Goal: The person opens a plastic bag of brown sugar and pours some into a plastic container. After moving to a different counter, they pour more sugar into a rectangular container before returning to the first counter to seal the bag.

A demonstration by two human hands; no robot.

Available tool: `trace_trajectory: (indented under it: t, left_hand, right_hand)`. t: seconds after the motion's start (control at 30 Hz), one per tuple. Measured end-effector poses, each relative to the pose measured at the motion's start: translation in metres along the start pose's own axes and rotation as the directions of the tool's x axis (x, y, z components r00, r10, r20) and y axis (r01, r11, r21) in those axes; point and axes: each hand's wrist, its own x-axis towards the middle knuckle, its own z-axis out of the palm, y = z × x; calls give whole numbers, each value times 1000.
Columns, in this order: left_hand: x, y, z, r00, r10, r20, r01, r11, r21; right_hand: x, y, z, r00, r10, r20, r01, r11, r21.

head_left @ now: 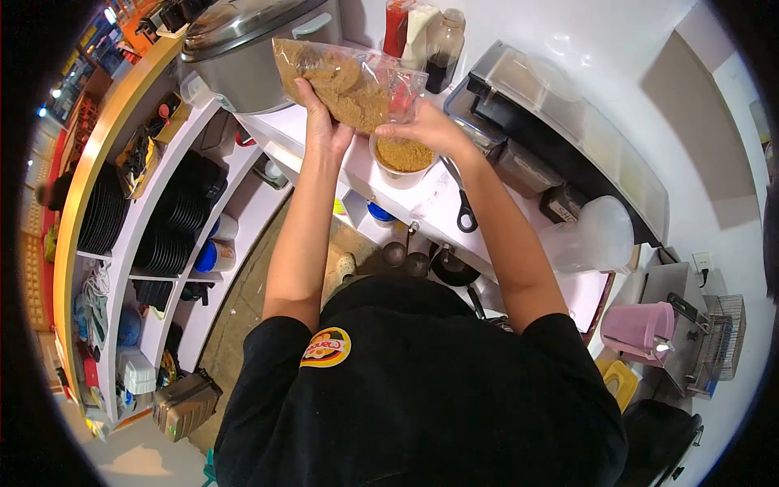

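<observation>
A clear plastic bag of brown granules is held tilted above the counter. My left hand grips its left part from below, thumb across the front. At the bag's lower right end, my right hand holds the plastic. Directly under that end stands a round tub with the same kind of brown granules inside. The bag's opening cannot be made out. Black-handled scissors lie on the white counter to the right of the tub.
A large lidded cooker stands at the back left. Red, white and dark bottles are behind the bag. On the right are a long lidded container and a clear pitcher. Ladles hang below the counter edge.
</observation>
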Motion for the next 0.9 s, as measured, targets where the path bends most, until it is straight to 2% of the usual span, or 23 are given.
trace_trajectory:
  t: [0.07,0.17,0.27,0.37,0.47,0.57,0.67,0.77,0.87,0.9]
  left_hand:
    - [0,-2,-1,1000,5,8,-5,1000,6]
    - [-5,-3,3,1000,-3,-18,3,1000,16]
    - [-5,-6,3,999,-7,-48,7,1000,-3]
    - [-1,-11,-7,1000,4,-27,-6,998,-58]
    - [-6,-14,-12,1000,-15,-26,11,991,-134]
    - [-11,-20,-20,1000,-26,3,26,979,-202]
    - [-10,-24,-31,999,-17,37,23,986,-163]
    - [-5,-21,-37,998,-46,38,52,982,-180]
    - [-1,-21,-34,997,-44,63,53,987,-151]
    - [0,-20,-32,997,-34,76,43,991,-125]
  right_hand:
    - [-1,-6,1,1000,15,13,-14,999,-51]
    - [0,-16,14,994,-101,-52,103,994,46]
    - [5,-11,16,995,-50,-92,37,990,-133]
    - [7,-16,17,994,2,-107,-22,981,-194]
    - [18,-1,16,995,-24,-95,1,971,-239]
    - [18,-13,8,990,126,-62,-140,914,-381]
    - [9,-19,8,999,-38,-32,35,997,-67]
    - [18,-8,-3,989,87,121,-62,977,-202]
    - [18,-17,-2,980,170,101,-141,959,-244]
    - [20,-8,2,998,59,36,-49,968,-245]
